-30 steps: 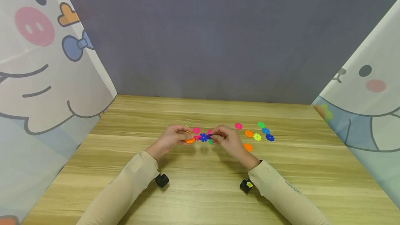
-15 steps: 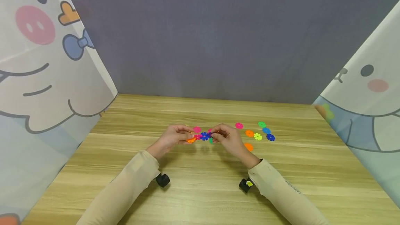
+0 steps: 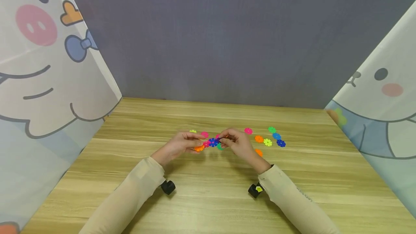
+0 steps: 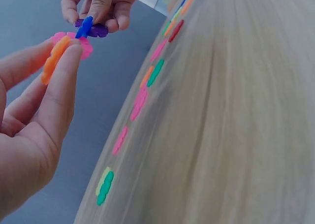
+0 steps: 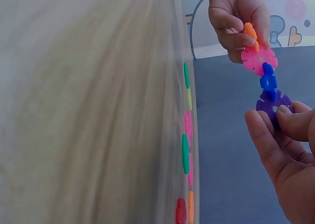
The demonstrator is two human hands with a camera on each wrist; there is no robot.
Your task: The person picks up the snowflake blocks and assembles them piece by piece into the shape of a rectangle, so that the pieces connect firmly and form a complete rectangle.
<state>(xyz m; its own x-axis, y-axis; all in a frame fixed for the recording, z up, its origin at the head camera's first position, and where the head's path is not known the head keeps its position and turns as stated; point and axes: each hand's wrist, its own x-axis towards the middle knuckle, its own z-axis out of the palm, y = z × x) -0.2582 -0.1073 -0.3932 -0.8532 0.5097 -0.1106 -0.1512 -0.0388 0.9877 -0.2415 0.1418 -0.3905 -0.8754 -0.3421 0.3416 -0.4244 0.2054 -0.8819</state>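
Note:
A short chain of notched plastic snowflake discs is held up between both hands. It runs from an orange disc (image 4: 55,61) through a pink disc (image 5: 258,61) and a blue disc (image 5: 268,81) to a purple disc (image 5: 272,106), interlocked at differing angles. My left hand (image 3: 177,146) pinches the orange disc at the chain's left end between thumb and fingers. At the other end, thumb and fingers of my right hand (image 3: 238,145) grip the purple disc. The wrist views show the chain above the tabletop (image 3: 208,205), partly covered by fingertips.
Loose discs lie behind the hands, among them a yellow-green disc (image 3: 193,131) and a pink one (image 3: 204,134). Several more sit to the right, including an orange disc (image 3: 258,139), a green disc (image 3: 271,129) and a dark blue one (image 3: 281,143). A grey panel (image 3: 208,39) stands behind the table.
My left hand has shifted slightly down and right with the orange disc, showing more of the yellow-green disc behind it. The right hand stays almost still on the purple disc.

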